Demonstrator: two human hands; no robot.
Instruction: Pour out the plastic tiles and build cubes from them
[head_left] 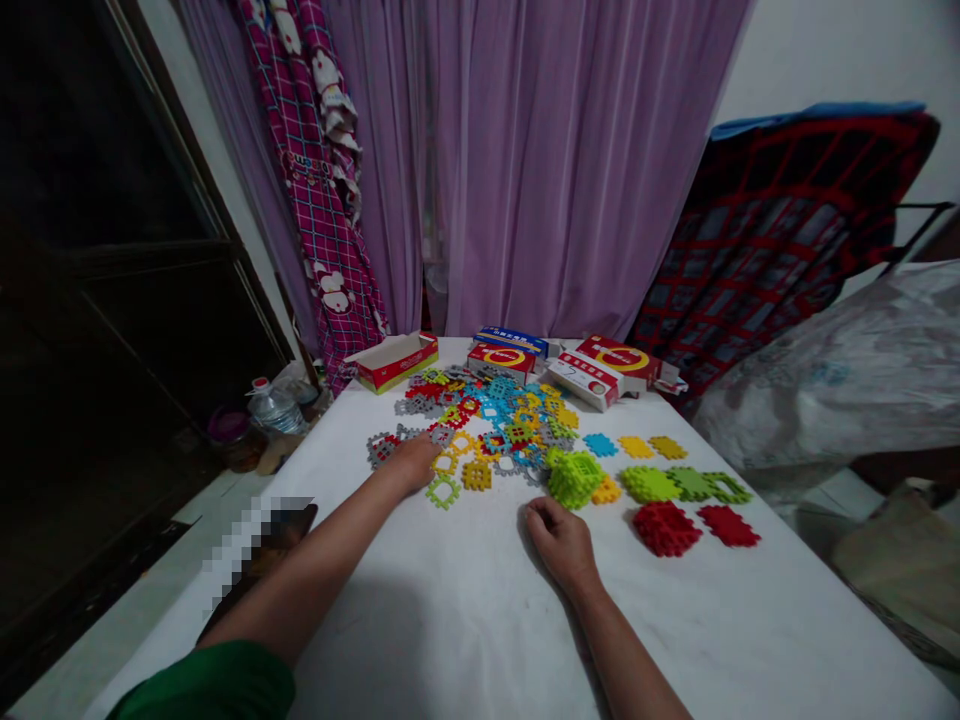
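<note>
My left hand (415,463) reaches to the near left of a heap of toothed plastic building pieces. Its fingers are drawn together against a grey piece (442,436), and the fingertips are too small to show the grip clearly. Beside it lie a yellow-green frame piece (443,491) and a yellow piece (477,475). On the white cloth, my right hand (561,540) rests loosely curled with nothing visible in it. Just beyond that hand stands a lime-green block (575,478) of joined pieces. A red block (666,528) sits to its right.
An open red-and-yellow box (397,362) stands at the far left of the table (465,620). Further boxes, one blue (514,340) and one white-and-red (586,379), lie behind the heap. Green pieces (651,484) and a flat red piece (729,526) lie at right.
</note>
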